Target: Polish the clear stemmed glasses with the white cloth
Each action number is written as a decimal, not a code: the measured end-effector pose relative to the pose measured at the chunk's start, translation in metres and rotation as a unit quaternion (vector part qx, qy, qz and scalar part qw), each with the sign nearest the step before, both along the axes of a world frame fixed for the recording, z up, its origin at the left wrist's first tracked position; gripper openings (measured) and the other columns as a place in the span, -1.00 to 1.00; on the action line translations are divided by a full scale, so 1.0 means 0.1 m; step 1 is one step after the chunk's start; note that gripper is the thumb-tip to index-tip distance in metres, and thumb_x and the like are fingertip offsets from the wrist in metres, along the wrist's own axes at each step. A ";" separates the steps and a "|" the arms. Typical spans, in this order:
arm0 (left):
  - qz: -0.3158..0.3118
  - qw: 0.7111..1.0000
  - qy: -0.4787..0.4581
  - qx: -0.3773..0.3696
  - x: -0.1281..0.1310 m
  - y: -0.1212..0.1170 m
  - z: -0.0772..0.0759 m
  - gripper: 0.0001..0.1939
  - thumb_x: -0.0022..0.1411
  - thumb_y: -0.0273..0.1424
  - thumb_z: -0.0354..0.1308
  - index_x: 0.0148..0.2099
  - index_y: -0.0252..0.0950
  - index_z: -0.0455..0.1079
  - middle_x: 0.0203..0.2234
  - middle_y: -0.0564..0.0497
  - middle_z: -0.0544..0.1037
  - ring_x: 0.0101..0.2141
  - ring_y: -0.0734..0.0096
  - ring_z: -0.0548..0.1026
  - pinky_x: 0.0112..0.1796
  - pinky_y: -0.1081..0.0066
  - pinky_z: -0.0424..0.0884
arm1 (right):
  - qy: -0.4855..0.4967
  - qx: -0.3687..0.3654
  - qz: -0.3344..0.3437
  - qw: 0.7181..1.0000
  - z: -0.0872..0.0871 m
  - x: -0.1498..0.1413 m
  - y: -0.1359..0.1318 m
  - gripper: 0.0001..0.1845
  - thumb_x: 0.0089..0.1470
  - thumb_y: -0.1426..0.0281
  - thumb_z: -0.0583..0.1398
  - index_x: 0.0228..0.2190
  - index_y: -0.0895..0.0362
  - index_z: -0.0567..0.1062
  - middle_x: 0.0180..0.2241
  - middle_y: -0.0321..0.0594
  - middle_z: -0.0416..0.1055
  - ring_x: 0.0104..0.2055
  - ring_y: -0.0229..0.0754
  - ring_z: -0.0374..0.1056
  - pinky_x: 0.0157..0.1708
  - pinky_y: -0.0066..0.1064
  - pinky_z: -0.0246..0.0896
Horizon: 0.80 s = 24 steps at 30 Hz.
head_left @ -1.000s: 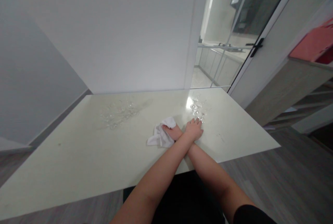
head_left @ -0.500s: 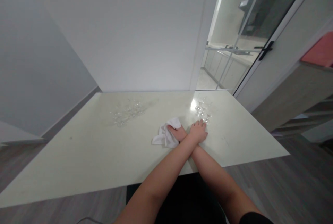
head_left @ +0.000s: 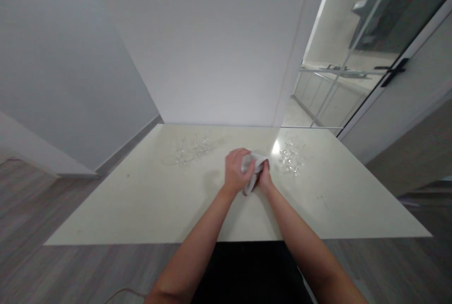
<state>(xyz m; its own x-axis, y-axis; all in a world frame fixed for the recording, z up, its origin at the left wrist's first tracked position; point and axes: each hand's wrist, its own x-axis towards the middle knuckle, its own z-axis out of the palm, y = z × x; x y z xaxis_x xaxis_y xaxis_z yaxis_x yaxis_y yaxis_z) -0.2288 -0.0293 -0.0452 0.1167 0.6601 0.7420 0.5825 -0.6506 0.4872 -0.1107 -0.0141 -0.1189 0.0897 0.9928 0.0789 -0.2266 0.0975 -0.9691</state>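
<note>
The left hand [head_left: 236,169] and right hand [head_left: 265,179] grip a bunched white cloth [head_left: 258,158], which sits between their fingers over the tabletop [head_left: 141,209]. Clear, glinting pieces [head_left: 192,151] lie left of the fingers, a similar cluster [head_left: 291,158] just to their right.

The cloth [head_left: 256,160] is white, the surface [head_left: 158,209] pale cream, the floor [head_left: 52,266] streaked grey, the handle [head_left: 394,72] and clothing [head_left: 250,271] black.
</note>
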 end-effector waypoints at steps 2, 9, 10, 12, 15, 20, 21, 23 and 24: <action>0.106 0.987 -0.114 0.036 -0.35 0.17 -0.03 -0.72 0.28 -0.27 0.09 -0.02 -0.29 0.33 -0.13 -0.15 0.48 -0.04 0.19 0.43 0.03 0.16 0.31 | 0.066 -0.002 -0.021 0.998 0.02 0.02 0.04 -0.03 -0.03 -0.37 -0.19 -0.05 0.11 0.46 0.02 -0.01 0.49 0.16 0.05 0.35 0.10 -0.08 0.29; -0.156 0.976 0.025 -0.149 -0.31 0.07 -0.22 -0.61 0.24 -0.22 0.15 0.08 -0.22 0.36 -0.21 -0.03 0.54 -0.22 0.34 0.50 -0.13 0.33 0.43 | 0.069 -0.025 -0.010 0.997 -0.04 0.03 -0.01 0.00 -0.12 -0.43 -0.20 -0.13 0.07 0.48 -0.03 -0.01 0.51 0.18 0.07 0.32 0.10 -0.07 0.29; -0.175 0.969 0.044 -0.171 -0.22 0.00 -0.25 -0.54 0.22 -0.22 0.19 0.14 -0.21 0.34 -0.17 -0.04 0.54 -0.19 0.33 0.50 -0.11 0.32 0.44 | 0.057 -0.037 -0.001 0.998 -0.06 0.04 -0.01 0.01 -0.16 -0.45 -0.21 -0.19 0.07 0.50 -0.09 0.01 0.54 0.15 0.09 0.36 0.07 -0.07 0.31; -0.191 0.959 0.059 -0.200 -0.06 -0.10 -0.28 -0.53 0.24 -0.27 0.17 0.18 -0.21 0.32 -0.09 -0.06 0.55 -0.13 0.32 0.50 -0.06 0.32 0.43 | 0.042 -0.061 0.016 0.997 -0.09 0.09 -0.03 0.01 -0.22 -0.48 -0.22 -0.33 0.07 0.51 -0.22 0.03 0.57 0.07 0.13 0.41 0.00 -0.08 0.37; -0.258 0.934 0.081 -0.234 0.04 -0.19 -0.28 -0.60 0.27 -0.29 0.14 0.14 -0.22 0.38 -0.08 -0.07 0.57 -0.12 0.32 0.51 -0.05 0.34 0.42 | 0.053 -0.096 0.043 0.993 -0.09 0.18 -0.04 0.02 -0.29 -0.51 -0.23 -0.46 0.07 0.50 -0.35 0.06 0.56 -0.01 0.19 0.45 -0.11 -0.07 0.42; -0.245 0.948 -0.016 -0.204 -0.20 -0.05 -0.18 -0.71 0.27 -0.19 0.16 -0.06 -0.23 0.48 -0.22 -0.06 0.58 -0.20 0.35 0.53 -0.17 0.37 0.46 | 0.171 -0.041 0.059 0.983 0.03 0.26 -0.08 0.06 -0.23 -0.49 -0.20 -0.19 0.04 0.55 -0.09 0.00 0.53 0.00 0.15 0.42 -0.04 0.00 0.35; -0.163 0.972 -0.080 -0.148 -0.31 0.01 -0.15 -0.71 0.27 -0.19 0.15 -0.06 -0.24 0.46 -0.21 -0.07 0.56 -0.19 0.34 0.52 -0.16 0.35 0.45 | 0.200 -0.020 0.064 0.977 0.06 0.27 -0.09 0.05 -0.18 -0.47 -0.20 -0.11 0.02 0.54 -0.01 -0.01 0.50 0.02 0.13 0.41 -0.01 0.01 0.32; 0.068 0.973 -0.219 -0.024 -0.56 0.16 -0.11 -0.65 0.24 -0.21 0.17 0.02 -0.25 0.34 -0.11 -0.11 0.48 -0.09 0.30 0.47 -0.11 0.30 0.42 | 0.247 -0.003 0.079 0.966 0.10 0.28 -0.11 0.00 -0.10 -0.43 -0.18 -0.03 -0.01 0.52 0.10 0.00 0.42 0.05 0.12 0.39 0.03 0.01 0.27; 0.179 0.946 -0.271 0.017 -0.70 0.24 -0.10 -0.57 0.23 -0.23 0.19 0.09 -0.25 0.26 -0.03 -0.14 0.42 -0.02 0.27 0.43 -0.06 0.26 0.40 | 0.263 -0.007 0.087 0.961 0.11 0.28 -0.12 -0.02 -0.07 -0.41 -0.17 -0.03 -0.01 0.52 0.13 0.01 0.39 0.06 0.12 0.39 0.04 0.00 0.26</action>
<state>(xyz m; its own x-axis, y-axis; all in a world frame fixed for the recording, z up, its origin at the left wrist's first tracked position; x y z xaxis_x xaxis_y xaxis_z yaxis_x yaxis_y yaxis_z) -0.2983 -0.0052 -0.0556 -0.5133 0.5609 0.6495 0.4379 -0.4797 0.7603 -0.0827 -0.0265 -0.1081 -0.0542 0.9971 0.0543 -0.6974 0.0011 -0.7167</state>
